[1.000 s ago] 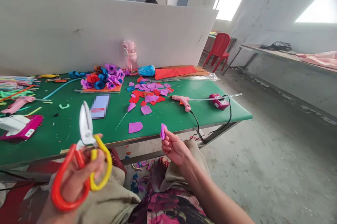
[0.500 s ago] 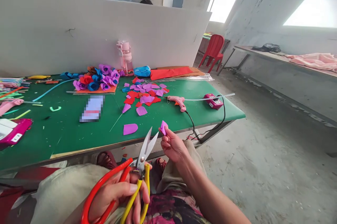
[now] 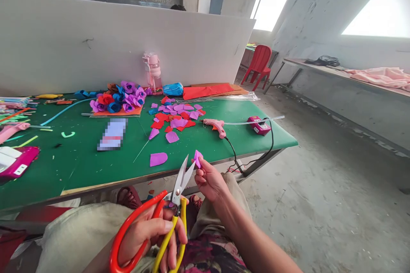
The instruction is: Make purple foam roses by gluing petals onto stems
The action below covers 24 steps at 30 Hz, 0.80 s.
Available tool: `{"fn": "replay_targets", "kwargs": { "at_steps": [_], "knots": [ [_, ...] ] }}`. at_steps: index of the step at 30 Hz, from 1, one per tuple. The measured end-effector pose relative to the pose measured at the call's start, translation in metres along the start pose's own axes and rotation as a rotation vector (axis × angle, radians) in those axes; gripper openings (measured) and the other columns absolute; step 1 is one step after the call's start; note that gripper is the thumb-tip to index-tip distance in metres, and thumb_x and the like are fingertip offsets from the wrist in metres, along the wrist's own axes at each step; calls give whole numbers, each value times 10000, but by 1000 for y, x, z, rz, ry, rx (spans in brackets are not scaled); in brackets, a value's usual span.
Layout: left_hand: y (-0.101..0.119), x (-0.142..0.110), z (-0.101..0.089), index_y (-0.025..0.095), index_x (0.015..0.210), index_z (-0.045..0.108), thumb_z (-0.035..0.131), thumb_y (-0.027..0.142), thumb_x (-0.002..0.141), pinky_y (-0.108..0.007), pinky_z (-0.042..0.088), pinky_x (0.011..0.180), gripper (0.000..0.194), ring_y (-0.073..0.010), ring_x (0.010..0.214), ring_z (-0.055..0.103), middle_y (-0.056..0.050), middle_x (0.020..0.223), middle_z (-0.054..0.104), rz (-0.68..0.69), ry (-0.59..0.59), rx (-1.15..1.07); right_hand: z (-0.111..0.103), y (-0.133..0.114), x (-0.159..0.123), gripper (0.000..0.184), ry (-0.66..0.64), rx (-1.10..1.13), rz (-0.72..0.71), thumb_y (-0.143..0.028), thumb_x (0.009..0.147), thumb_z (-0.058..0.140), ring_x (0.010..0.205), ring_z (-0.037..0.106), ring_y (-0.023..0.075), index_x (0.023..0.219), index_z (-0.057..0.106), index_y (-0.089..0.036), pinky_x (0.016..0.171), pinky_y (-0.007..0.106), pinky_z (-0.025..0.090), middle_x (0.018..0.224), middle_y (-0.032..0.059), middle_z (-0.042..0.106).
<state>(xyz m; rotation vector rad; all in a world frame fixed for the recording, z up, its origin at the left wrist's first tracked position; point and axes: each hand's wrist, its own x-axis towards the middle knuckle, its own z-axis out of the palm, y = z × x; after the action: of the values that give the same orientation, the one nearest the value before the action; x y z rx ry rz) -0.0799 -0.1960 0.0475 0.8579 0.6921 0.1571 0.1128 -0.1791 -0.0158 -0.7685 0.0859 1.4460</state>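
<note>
My left hand (image 3: 150,232) is wrapped round the handles of a pair of scissors (image 3: 178,192), one handle red and the other yellow. The blades stand apart and point up toward my right hand (image 3: 209,181). Between the thumb and fingers of that hand is a small folded purple paper petal (image 3: 197,158), close to the blade tips. Whether the blades touch it I cannot tell. A larger purple paper piece (image 3: 158,159) lies near the table's front edge. Behind it is a pile of loose petals (image 3: 176,117) in purple, red and blue.
A pink glue gun (image 3: 215,127) with a black cord lies on the green table (image 3: 105,164), near a magenta power socket (image 3: 259,125). Finished paper flowers (image 3: 120,98), a pink bottle (image 3: 153,72) and a blue packet (image 3: 173,89) stand further back, before a white board (image 3: 112,38).
My left hand has swung the scissors right, from the left side to beside my right hand, and the blades have opened. My right hand keeps the purple petal; the view has shifted slightly.
</note>
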Motion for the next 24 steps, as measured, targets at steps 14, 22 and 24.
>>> {"fn": "replay_targets", "kwargs": {
  "at_steps": [14,22,24],
  "knots": [
    [3,4,-8,107,1133,544,493,253,803,-219,431,413,364,-164,521,622,-131,817,665,3,-162,28,-2,0,-1,210,32,7,-21,-203,674,747,346,401,-8,735,561,-127,274,92,240,566,-56,561],
    [5,5,-6,108,1179,521,477,223,808,-247,465,448,390,-177,545,633,-127,800,662,18,-149,36,-5,0,0,252,5,6,-17,-221,650,767,350,377,4,718,539,-137,290,110,246,518,-70,506],
    [4,4,-7,116,1144,544,487,233,803,-260,479,460,365,-175,553,635,-135,860,661,10,-152,29,-6,0,0,249,2,5,-14,-223,655,762,350,371,6,712,535,-140,293,115,246,518,-70,502]
  ]
}}
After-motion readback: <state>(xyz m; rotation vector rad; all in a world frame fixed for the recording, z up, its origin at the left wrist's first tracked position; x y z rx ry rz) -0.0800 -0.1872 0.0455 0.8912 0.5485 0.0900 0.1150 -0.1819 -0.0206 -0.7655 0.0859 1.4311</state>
